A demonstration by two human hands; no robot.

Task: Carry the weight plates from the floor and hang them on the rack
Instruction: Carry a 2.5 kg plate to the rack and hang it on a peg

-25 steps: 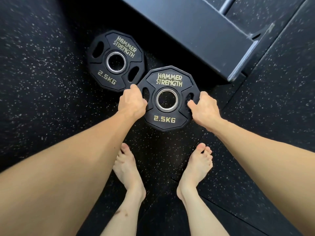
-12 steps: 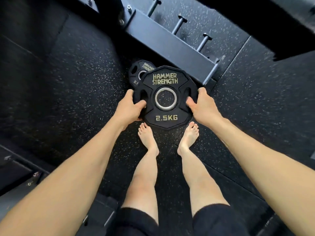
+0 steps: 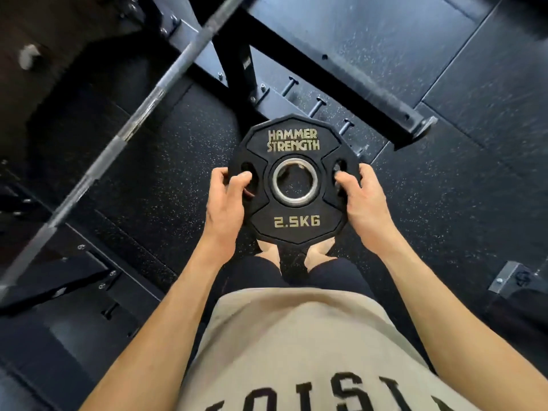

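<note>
Above the floor (image 3: 178,161), both hands' grip, left hand (image 3: 226,203), right hand (image 3: 360,203), on weight plate (image 3: 295,221)

Floor (image 3: 166,161) was black speckled rubber matting; black rack base beam (image 3: 335,75) with short pegs and person's bare feet (image 3: 269,253) rested on it.

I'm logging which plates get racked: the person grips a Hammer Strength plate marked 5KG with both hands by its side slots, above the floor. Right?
Not quite. The plate is marked 2.5KG, not 5KG, as the head view shows. The rest holds: left hand and right hand grip it by its side slots, above the floor.
</note>
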